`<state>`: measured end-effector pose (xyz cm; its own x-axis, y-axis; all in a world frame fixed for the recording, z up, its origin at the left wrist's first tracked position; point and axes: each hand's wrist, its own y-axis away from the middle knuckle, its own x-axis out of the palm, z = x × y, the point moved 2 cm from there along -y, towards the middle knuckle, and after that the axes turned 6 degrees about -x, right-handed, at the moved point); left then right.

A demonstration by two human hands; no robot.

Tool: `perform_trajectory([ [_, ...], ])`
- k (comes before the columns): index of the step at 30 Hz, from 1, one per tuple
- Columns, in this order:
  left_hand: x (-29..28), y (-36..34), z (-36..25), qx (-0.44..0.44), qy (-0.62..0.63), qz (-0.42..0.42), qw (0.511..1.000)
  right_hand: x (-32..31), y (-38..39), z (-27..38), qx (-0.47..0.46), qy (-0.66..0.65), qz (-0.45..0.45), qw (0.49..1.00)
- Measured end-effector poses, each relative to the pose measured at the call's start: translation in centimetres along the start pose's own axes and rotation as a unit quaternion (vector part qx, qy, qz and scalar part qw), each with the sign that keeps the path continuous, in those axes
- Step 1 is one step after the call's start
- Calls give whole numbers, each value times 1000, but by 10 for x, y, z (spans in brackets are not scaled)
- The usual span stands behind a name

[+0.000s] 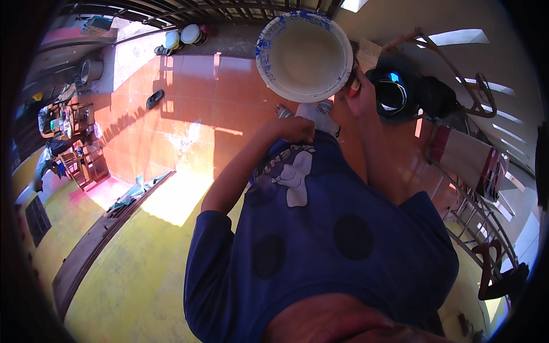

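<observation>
Before my feet is a white bucket with blue paint smears round its rim and a pale, cloudy liquid inside. My right hand is closed beside the bucket's right rim, around a red and dark handle. Above that hand a wide beige block, like the bristles of a paintbrush, points away from me; the join between them is partly hidden. My left hand is curled into a fist in front of my waist, left of and nearer than the bucket. Whatever lies inside that fist is hidden.
A black helmet-like object and a dark bag stand right of the bucket. Metal racks line the right side. Paint tubs stand at the far left. One dark sandal lies on the orange tiles; wooden chairs stand left.
</observation>
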<state>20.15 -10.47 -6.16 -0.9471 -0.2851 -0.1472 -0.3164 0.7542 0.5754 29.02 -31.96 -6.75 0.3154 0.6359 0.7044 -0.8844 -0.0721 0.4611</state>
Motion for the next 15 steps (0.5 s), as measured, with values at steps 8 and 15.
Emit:
perform_trajectory([
  [8, -9, 53, 56, 21, 485, -348, 802, 28, -11, -24, 1, 26, -32, 999],
  [15, -72, 103, 73, 152, 629, -448, 617, 61, -1, -52, 15, 16, -37, 999],
])
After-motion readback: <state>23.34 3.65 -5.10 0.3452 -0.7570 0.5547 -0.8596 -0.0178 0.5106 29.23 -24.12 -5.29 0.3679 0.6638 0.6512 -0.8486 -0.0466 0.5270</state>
